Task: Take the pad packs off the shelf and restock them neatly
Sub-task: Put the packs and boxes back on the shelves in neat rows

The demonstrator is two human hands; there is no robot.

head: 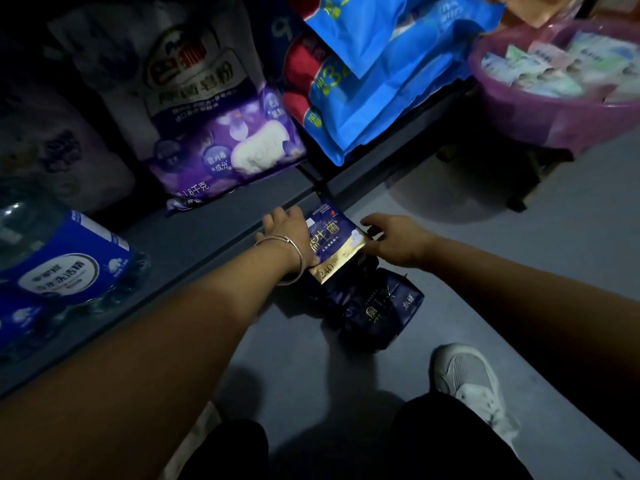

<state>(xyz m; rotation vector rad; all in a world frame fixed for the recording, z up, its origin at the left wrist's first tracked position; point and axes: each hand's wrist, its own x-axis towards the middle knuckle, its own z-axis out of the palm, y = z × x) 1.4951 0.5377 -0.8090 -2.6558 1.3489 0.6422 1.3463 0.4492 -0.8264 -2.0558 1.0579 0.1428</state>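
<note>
A dark blue and gold pad pack (334, 242) sits on top of a small pile on the grey floor, right beside the low shelf's front edge (207, 251). My left hand (289, 230), with bangles on the wrist, holds the pack's left side. My right hand (394, 239) grips its right edge, fingers curled over the corner. Below it lie more dark navy pad packs (375, 311), partly hidden under the top one.
On the shelf stand a purple detergent bag (221, 143), a blue-labelled jug (59, 258) and blue packs (381, 81). A pink basin (561, 116) of small packets sits at the right. My white shoe (471, 379) rests on the floor near the pile.
</note>
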